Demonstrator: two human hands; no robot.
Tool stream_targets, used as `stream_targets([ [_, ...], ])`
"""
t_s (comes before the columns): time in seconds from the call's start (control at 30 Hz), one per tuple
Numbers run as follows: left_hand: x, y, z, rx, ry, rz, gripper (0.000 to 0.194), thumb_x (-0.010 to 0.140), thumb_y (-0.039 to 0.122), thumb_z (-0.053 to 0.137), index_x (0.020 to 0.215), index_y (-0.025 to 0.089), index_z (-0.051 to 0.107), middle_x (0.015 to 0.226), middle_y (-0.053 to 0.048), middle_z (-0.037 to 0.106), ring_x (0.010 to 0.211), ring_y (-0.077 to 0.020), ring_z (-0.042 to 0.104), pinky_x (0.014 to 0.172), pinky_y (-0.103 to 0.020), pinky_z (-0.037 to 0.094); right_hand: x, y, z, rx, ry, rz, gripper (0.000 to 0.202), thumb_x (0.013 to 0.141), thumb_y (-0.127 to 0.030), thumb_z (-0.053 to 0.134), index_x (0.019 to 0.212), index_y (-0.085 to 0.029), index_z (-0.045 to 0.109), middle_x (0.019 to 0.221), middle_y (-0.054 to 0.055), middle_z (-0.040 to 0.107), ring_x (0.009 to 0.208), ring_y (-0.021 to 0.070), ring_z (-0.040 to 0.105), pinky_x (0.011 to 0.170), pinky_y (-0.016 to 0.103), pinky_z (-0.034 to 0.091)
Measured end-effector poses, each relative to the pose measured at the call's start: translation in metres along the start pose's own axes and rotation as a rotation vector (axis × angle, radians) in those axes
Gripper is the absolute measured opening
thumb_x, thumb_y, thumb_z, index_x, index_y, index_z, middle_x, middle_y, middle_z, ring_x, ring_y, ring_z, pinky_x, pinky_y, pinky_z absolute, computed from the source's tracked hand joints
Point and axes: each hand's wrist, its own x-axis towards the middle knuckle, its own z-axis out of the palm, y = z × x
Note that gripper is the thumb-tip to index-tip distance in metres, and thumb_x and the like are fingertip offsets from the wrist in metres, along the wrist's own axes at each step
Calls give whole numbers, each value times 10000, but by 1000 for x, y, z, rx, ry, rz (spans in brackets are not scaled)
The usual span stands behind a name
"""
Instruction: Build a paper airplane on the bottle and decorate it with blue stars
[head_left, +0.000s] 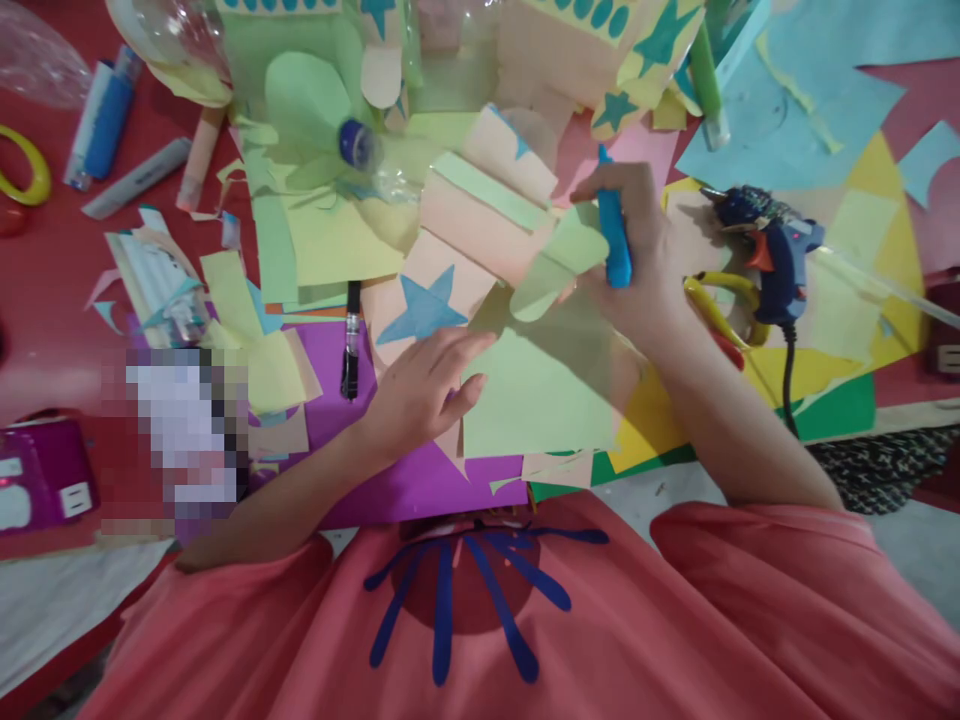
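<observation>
My right hand (637, 240) is closed around a blue marker (615, 235), held near upright. Beside its fingers is a rounded light green paper cutout (555, 265); I cannot tell whether they also grip it. Beneath lies a light green sheet (544, 390). My left hand (424, 390) is open, palm down, its fingers stretched toward the green sheet. Just above those fingers, a blue star (422, 305) shows on a peach paper piece (382, 290). A peach paper form with a green strip (487, 190) sits between and beyond the hands.
A hot glue gun (787, 250) and yellow-handled scissors (724, 300) lie to the right. A black pen (351, 345) is left of centre. Markers (109, 120), paper scraps and a clear plastic bottle with a blue cap (360, 145) crowd the far left. Purple paper (330, 440) lies near me.
</observation>
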Motion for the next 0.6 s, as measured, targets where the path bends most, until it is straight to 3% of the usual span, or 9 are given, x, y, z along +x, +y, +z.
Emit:
stream_targets([
  [0.1,-3,0,5,-245,-17,-158,494,997,278,392,1471,233,261,1248,-126,613,783,-110,669,588,-192,553,-26,-11,6,-35,113,10,357,895,-517,525,1139,-266,453,1066,98,607,726,190,611,673,377,561],
  [0.17,-4,0,7,-321,7,-185,558,992,275,406,1505,278,186,1297,-128,576,845,-120,668,587,-175,560,-36,-17,11,35,145,3,374,898,-441,566,1198,-282,409,1152,98,578,654,140,603,582,316,557],
  [0.27,-3,-1,7,-290,62,-174,523,990,339,436,1482,289,268,1305,-130,516,1006,-167,633,608,-176,580,-43,-23,20,202,172,-129,397,897,-267,588,1231,-320,381,1159,57,550,588,73,589,502,221,543],
  [0.33,-2,-1,5,-219,101,-215,491,980,425,455,1438,276,362,1300,-134,463,1072,-195,604,620,-195,596,-45,-26,26,227,131,-228,383,886,-206,581,1209,-314,407,1104,44,570,637,83,627,533,215,562],
  [0.47,0,-7,4,-29,179,-311,536,939,577,466,1388,292,397,1333,-116,409,1246,-263,512,915,-401,589,-54,-30,33,57,-46,-317,277,899,-227,522,1167,-270,468,1087,94,648,853,181,694,561,263,564],
  [0.6,2,-16,6,58,219,-371,672,906,663,466,1421,270,287,1458,-112,337,1406,-300,357,1090,-490,465,-55,-31,37,43,-112,-460,314,907,-183,445,1214,-250,453,1241,140,652,911,174,707,580,260,562],
])
